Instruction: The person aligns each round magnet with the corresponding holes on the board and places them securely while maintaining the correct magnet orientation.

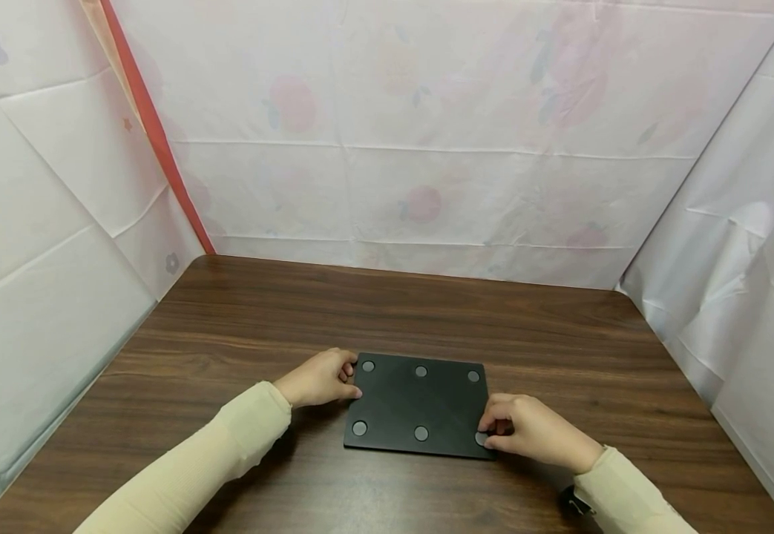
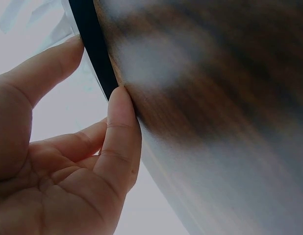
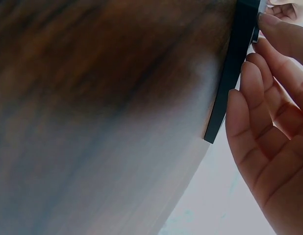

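A flat black rectangular board [image 1: 393, 400] lies on the wooden table, with several round grey discs [image 1: 421, 433] in two rows on its top. At the board's left edge is my left hand [image 1: 320, 377]; its thumb and fingertips touch that edge, and the left wrist view shows the fingers fairly straight against the board's dark side [image 2: 95, 46]. My right hand [image 1: 527, 426] is over the near right corner, where thumb and forefinger pinch a grey disc [image 1: 481, 438], partly hidden by the fingertips. Its other fingers rest along the board's side [image 3: 225, 93] in the right wrist view.
The dark brown wooden table [image 1: 280, 304] extends around the board. Pale patterned curtains [image 1: 427, 148] hang behind it and on both sides, with a red strip [image 1: 153, 126] at the back left corner. A black item [image 1: 575, 502] shows by the right sleeve.
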